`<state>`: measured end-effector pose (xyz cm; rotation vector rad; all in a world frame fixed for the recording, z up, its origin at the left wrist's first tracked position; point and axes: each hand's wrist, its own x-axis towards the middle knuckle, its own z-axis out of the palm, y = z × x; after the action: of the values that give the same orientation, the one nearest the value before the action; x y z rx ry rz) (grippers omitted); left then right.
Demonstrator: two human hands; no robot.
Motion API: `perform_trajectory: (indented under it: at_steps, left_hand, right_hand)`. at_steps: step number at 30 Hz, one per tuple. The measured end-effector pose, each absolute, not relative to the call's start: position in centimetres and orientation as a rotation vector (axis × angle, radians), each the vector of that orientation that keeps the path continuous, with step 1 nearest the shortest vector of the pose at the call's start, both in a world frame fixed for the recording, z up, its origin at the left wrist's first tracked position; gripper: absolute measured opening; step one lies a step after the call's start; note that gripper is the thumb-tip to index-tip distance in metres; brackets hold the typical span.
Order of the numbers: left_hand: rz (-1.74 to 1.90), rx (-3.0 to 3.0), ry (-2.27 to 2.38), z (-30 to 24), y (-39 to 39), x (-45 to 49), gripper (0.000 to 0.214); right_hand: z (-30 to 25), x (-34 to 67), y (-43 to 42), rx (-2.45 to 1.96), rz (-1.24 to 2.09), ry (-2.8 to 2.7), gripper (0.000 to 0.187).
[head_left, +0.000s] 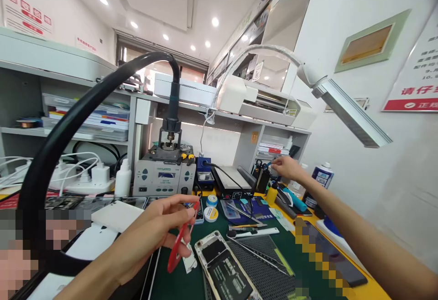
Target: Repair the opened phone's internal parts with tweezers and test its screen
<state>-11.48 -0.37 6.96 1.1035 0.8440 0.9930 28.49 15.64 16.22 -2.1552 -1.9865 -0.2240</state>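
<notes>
My left hand (174, 222) pinches a pair of red tweezers (177, 247), held over the left part of the green mat. Below and to the right lies an opened phone (224, 263) with its back off and its black battery showing. Farther off, my right hand (289, 168) reaches to a black tool holder (263, 181) at the back right. Its fingers are closed at a thin blue tool (269, 164) that rises from the holder. A white-handled brush (256, 233) and metal tweezers (262, 256) lie on the dark textured pad (270, 275) beside the phone.
A grey soldering station (166, 177) stands at the back left; a thick black hose (92, 92) arcs across the left. A lamp (354, 113) hangs at right. Two small round tins (211, 213), a yellow bottle (271, 195) and a spray can (321, 179) also stand there.
</notes>
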Motion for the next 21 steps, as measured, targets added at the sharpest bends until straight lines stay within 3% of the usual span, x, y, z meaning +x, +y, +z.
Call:
perform_trajectory:
  at_steps: [11,19,20,21]
  left_hand:
    - [0.942,1.171,0.776,6.8,-0.4,-11.1,0.051]
    - [0.877,1.179,0.756,7.0,-1.0,-11.5,0.055]
    - [0.868,1.180,0.753,6.9,-1.0,-11.4,0.058]
    - [0.861,1.179,0.751,6.9,-1.1,-11.4,0.059]
  right_hand:
    - [16.2,24.2,20.2,-2.151,-0.185,-1.884,0.031]
    - [20.5,25.0,13.5,-2.051,-0.049,-1.751,0.027]
    - [20.6,25.2,11.4,-2.016,-0.020,-1.746,0.058]
    - [20.5,25.5,9.1,-1.969,0.011,-1.734,0.059]
